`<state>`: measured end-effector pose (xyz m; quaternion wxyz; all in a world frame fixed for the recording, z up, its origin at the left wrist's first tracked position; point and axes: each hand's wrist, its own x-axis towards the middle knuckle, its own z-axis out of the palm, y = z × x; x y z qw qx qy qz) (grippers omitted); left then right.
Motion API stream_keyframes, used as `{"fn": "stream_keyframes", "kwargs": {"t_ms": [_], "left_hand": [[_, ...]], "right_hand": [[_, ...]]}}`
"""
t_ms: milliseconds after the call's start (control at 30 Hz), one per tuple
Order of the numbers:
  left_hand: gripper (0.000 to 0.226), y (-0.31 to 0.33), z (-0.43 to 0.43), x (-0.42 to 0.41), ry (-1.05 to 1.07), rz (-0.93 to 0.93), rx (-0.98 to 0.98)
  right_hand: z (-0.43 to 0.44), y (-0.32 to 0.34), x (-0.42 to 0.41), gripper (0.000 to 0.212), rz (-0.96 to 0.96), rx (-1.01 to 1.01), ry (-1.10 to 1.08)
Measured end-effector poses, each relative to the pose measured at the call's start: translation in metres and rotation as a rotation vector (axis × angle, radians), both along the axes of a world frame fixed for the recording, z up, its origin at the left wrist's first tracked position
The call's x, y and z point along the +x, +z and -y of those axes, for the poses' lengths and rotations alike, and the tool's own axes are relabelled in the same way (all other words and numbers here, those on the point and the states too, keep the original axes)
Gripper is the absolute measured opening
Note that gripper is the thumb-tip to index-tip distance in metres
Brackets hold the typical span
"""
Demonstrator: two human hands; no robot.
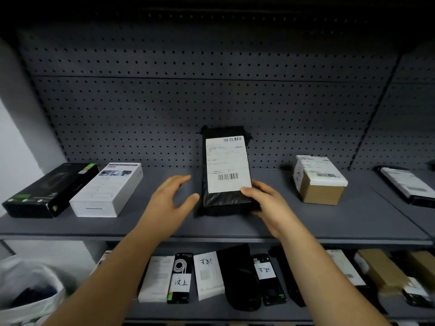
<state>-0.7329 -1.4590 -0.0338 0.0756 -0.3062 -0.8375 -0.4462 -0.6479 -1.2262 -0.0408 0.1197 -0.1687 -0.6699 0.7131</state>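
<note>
A long parcel in black plastic wrap (223, 201) with a white shipping label lies on the grey shelf (164, 222), in the middle, its far end near the pegboard. My right hand (266, 203) grips its near right corner, thumb on top at the label's edge. Just left of the parcel my left hand (169, 201) hovers with fingers straight and spread, thumb close to the parcel's left side, holding nothing.
On the same shelf a black box (49, 189) and a white box (108, 189) lie at left, a brown carton (322, 191) and a flat black parcel (407, 184) at right. The lower shelf holds several packages (207, 276). A white bag (30, 292) sits bottom left.
</note>
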Motion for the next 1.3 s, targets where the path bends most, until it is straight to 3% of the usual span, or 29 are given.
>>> {"fn": "stream_keyframes", "kwargs": {"t_ms": [67,200,367,433,500,600,700,800,900,1000,1067,1167,1233,1300], "left_hand": [[0.046,-0.003,0.007,-0.008,-0.003,0.014,-0.013],[0.046,-0.005,0.034,-0.027,0.029,0.007,-0.043],[0.047,-0.004,0.088,-0.053,0.088,-0.085,-0.092],[0.045,-0.002,0.114,-0.065,0.126,-0.148,-0.098],[0.046,0.001,0.141,-0.077,0.159,-0.164,-0.091],[0.057,0.002,0.175,-0.098,0.181,-0.127,-0.204],[0.071,-0.004,0.197,-0.114,0.135,0.086,-0.297],[0.077,-0.013,0.202,-0.121,0.055,0.235,-0.209],[0.072,-0.018,0.202,-0.127,0.046,0.215,-0.077],[0.069,-0.015,0.196,-0.133,-0.06,0.079,0.01],[0.069,-0.008,0.185,-0.131,-0.135,0.031,0.007],[0.071,-0.004,0.171,-0.125,-0.266,0.054,0.017],[0.071,-0.008,0.167,-0.123,-0.311,0.074,0.073],[0.066,-0.014,0.167,-0.122,-0.284,0.132,0.147]], "right_hand": [[0.001,-0.001,-0.006,0.035,0.088,0.025,-0.04],[0.014,0.005,-0.019,0.029,0.245,0.182,-0.129],[0.031,0.011,-0.031,0.05,0.392,0.753,-0.351],[0.052,0.017,-0.036,0.053,0.335,0.816,-0.514],[0.089,0.024,-0.047,0.049,0.16,0.878,-0.611],[0.165,0.026,-0.079,0.038,-0.058,0.94,-0.421],[0.235,0.011,-0.118,0.033,-0.009,0.813,-0.103],[0.273,0.001,-0.14,0.041,0.135,0.646,0.062],[0.28,-0.005,-0.147,0.045,0.157,0.551,-0.033],[0.276,-0.005,-0.142,0.038,0.177,0.279,-0.12],[0.269,0.001,-0.134,0.028,0.237,0.315,-0.174],[0.263,0.011,-0.124,0.05,0.383,0.459,-0.202],[0.259,0.014,-0.124,0.052,0.395,0.407,-0.195],[0.256,0.017,-0.128,0.057,0.275,0.296,-0.236]]}}
